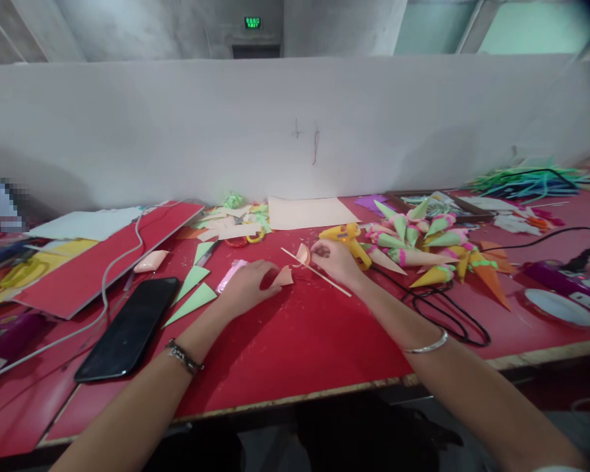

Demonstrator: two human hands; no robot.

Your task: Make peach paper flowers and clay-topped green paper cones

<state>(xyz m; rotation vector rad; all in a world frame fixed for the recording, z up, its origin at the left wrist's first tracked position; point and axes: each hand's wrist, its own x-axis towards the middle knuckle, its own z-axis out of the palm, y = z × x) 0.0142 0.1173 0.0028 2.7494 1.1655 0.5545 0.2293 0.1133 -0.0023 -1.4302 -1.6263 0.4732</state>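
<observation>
My left hand (248, 285) rests low over the red tabletop, thumb and fingertip closed at the edge of a small peach paper piece (285, 276). Beside its knuckles lies a shiny pink strip (231, 275). My right hand (335, 259) pinches a curled peach paper piece (303, 254), bent into a rounded shape. A thin pale stick (332, 280) slants beneath that hand, close to the curled paper; whether the fingers touch it I cannot tell. Just behind the right hand lies a yellow hot glue gun (347, 235).
Paper cones (413, 236) in green, pink and orange are heaped at the right, near a black cord (452, 318) and a white dish (560, 308). Left are green paper triangles (191, 305), a black phone (130, 328) and a red board (113, 255). A peach sheet (309, 213) lies at the back.
</observation>
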